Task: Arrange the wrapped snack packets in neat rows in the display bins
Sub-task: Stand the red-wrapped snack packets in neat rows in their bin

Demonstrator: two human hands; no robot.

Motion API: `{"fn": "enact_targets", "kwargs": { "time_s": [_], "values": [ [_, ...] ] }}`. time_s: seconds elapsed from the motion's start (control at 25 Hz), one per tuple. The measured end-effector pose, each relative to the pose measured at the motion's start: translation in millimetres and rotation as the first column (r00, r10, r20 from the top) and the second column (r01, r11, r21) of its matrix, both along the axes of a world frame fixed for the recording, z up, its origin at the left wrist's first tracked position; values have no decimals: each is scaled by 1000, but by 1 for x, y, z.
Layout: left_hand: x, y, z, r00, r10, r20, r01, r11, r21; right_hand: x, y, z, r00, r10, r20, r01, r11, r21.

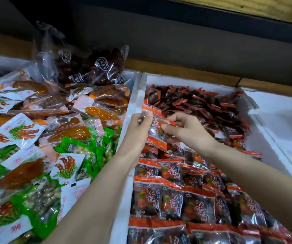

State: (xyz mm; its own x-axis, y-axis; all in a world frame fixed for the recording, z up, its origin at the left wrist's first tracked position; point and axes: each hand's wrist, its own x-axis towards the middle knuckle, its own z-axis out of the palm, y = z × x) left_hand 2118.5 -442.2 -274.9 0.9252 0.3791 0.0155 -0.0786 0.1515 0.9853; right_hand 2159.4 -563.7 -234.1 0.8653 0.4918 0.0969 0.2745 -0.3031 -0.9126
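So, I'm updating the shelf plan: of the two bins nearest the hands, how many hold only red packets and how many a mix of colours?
Red-only bin: 1
Mixed bin (green, white, orange packets): 1
Total: 2
The left hand and right hand hold red packets over the red-only bin.

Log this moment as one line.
left hand: grips red packet | right hand: pinches same packet | bin: near rows neat, far pile loose
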Motion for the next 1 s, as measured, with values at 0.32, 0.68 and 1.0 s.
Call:
{"fn": "enact_targets", "kwargs": {
  "time_s": [0.32,0.68,1.0],
  "values": [
    [0,6,3,973,202,112,-206,978,26,73,2,-7,992,-122,46,121,993,18],
    [3,10,1,955,248,163,-257,966,36,154,62,-40,898,-419,131,436,888,-148],
    [1,7,5,963,232,139,-250,960,126,105,7,-13,917,-396,46,397,917,-38]
  ]
}}
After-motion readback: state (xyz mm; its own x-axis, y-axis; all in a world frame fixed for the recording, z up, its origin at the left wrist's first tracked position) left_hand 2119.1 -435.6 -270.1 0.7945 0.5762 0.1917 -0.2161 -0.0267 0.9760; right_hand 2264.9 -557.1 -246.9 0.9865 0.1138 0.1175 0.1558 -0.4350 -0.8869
